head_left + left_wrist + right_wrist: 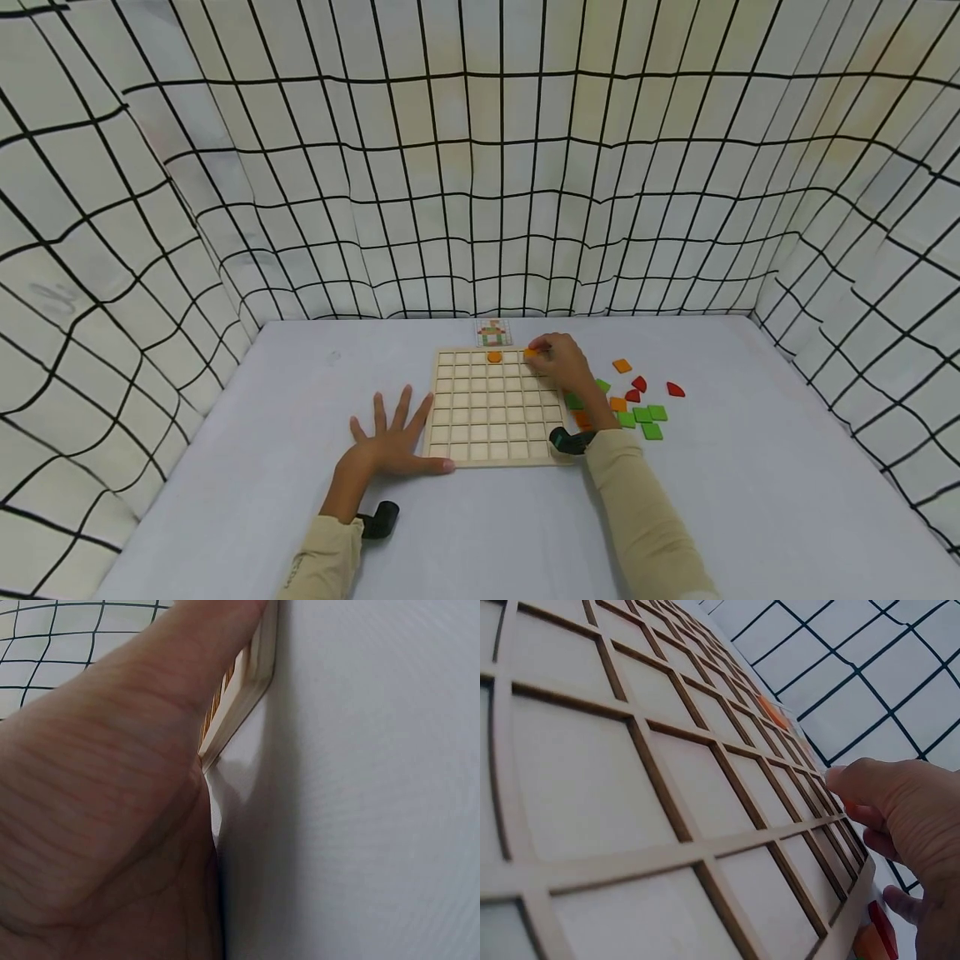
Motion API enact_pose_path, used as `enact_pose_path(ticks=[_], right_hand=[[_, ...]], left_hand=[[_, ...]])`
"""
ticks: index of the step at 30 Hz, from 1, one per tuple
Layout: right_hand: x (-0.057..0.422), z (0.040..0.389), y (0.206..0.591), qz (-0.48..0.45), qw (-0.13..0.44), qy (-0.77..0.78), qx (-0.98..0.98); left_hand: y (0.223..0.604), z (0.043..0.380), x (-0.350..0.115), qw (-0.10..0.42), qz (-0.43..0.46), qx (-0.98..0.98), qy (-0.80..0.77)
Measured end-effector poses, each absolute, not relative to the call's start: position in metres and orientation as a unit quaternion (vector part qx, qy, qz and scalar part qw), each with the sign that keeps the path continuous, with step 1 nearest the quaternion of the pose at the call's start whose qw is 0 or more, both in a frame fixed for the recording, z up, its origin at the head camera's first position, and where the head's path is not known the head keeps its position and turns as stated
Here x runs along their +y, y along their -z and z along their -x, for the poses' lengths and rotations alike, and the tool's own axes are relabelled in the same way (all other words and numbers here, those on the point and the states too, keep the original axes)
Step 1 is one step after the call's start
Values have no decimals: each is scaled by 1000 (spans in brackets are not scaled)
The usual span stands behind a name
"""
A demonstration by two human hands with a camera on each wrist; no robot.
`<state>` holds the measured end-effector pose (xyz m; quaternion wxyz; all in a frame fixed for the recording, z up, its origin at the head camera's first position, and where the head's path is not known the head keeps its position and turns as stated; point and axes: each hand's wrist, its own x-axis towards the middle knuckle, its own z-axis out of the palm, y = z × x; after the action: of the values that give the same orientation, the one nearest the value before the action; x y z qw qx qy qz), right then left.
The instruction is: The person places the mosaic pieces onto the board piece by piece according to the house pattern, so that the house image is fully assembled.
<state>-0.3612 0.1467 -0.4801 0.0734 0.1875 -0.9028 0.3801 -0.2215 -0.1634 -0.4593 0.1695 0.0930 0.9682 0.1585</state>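
A wooden grid board [468, 426] lies flat on the table. Along its far row, my right hand [561, 360] pinches an orange tile [530, 352] between thumb and fingers. Its exact shape is hidden by the fingers, and only a sliver shows in the right wrist view. Another orange piece [494, 357] sits in a far-row cell to the left. My left hand [392, 450] rests with fingers spread beside the board's left edge, its thumb touching the near left corner. The left wrist view shows the thumb side of that hand against the board's edge [259, 660].
Behind the board lies a small pattern card [492, 332] with a coloured picture on a grid. To the right are scattered loose green tiles [652, 431], red curved pieces [676, 389] and orange tiles [622, 366]. Netted white walls [495, 208] enclose the back and sides.
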Motion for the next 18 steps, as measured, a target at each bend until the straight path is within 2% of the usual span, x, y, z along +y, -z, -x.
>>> enact_pose_path(ticks=[9,18], right_hand=[[128,363,481,-199,97,-345,-912],[114,364,483,-162,114,-307,-931]], left_hand=[[458,221,-164,162,-95,969,-161],[461,223,-165,163,-93,970,-156]])
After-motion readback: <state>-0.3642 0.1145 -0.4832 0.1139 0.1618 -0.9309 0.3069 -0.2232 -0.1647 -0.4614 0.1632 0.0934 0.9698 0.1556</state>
